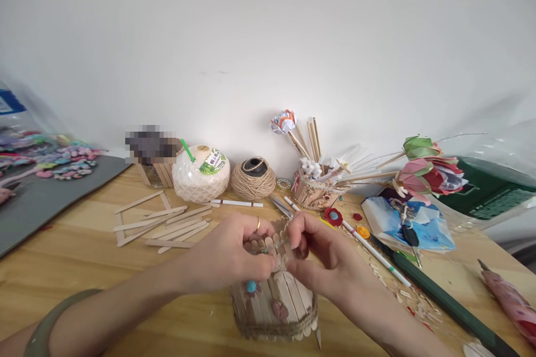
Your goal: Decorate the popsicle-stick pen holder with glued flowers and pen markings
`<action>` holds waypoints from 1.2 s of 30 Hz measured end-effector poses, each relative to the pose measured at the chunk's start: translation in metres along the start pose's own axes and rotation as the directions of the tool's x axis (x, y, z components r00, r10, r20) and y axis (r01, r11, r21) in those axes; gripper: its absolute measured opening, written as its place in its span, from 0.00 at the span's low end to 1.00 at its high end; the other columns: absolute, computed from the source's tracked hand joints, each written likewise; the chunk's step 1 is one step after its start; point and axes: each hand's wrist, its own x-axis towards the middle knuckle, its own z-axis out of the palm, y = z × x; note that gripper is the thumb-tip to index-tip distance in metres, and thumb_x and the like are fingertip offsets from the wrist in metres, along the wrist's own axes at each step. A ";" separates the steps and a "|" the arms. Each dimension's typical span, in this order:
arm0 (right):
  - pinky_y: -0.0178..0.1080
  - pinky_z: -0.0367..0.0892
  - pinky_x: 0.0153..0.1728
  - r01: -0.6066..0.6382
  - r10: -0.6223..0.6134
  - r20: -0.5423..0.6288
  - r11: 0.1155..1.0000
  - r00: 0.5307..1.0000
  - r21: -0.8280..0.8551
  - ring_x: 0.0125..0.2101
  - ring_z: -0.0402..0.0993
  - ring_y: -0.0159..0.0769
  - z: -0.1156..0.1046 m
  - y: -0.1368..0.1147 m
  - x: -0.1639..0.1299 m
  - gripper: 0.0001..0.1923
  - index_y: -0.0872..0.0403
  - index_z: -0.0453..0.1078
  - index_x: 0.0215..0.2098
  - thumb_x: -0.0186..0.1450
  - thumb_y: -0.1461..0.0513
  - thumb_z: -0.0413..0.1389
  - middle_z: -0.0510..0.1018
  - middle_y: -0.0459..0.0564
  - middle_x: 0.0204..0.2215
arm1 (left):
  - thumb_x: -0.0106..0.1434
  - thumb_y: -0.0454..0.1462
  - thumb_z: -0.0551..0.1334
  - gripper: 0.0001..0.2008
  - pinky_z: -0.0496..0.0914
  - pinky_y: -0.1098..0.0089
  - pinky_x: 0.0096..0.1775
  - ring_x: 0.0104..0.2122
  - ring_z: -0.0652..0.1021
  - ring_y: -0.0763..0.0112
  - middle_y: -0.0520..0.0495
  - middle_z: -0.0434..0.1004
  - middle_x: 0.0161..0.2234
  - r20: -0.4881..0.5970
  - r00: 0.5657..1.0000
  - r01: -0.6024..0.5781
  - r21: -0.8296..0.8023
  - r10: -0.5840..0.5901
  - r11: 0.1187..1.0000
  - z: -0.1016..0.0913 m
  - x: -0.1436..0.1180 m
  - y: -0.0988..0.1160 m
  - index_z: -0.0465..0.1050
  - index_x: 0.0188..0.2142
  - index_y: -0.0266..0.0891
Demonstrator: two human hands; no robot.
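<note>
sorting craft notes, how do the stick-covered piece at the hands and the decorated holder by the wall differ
The stick-covered piece has a twine band along its lower edge; the decorated holder has pale trim along its top.
The piece is at the left hand and right hand; the holder stands apart, by the wall.
Long wooden rods rise from the holder, none from the piece.
Both look wooden.

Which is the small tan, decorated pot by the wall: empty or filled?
Filled at least partly: tan wooden sticks and white pieces rise above the rim of the pot; its inside is hidden.
</note>
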 end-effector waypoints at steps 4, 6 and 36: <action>0.32 0.54 0.25 -0.025 0.024 -0.037 0.999 0.999 -0.022 0.25 0.54 0.29 0.003 -0.004 0.002 0.09 0.52 0.56 0.26 0.50 0.68 0.53 0.58 0.40 0.23 | 0.48 0.32 0.57 0.03 0.58 0.79 0.21 0.19 0.62 0.81 0.59 0.60 0.18 -0.006 1.000 0.001 -0.014 -0.001 1.000 0.001 0.000 0.001 0.62 0.22 0.37; 0.32 0.54 0.25 -0.029 0.028 -0.048 0.999 0.998 -0.021 0.25 0.54 0.29 0.005 -0.006 0.003 0.09 0.52 0.56 0.25 0.49 0.68 0.53 0.58 0.40 0.23 | 0.49 0.33 0.58 0.02 0.61 0.78 0.22 0.19 0.64 0.79 0.58 0.62 0.19 0.014 1.000 0.019 -0.046 -0.019 0.999 0.001 0.000 0.000 0.63 0.23 0.37; 0.33 0.53 0.28 -0.067 0.070 -0.038 0.995 0.997 0.075 0.28 0.53 0.31 0.004 -0.005 -0.002 0.08 0.52 0.56 0.28 0.53 0.65 0.53 0.57 0.42 0.25 | 0.50 0.35 0.58 0.04 0.64 0.76 0.24 0.21 0.66 0.77 0.56 0.64 0.20 0.013 1.000 0.024 -0.053 -0.023 0.998 0.003 -0.001 0.000 0.66 0.26 0.36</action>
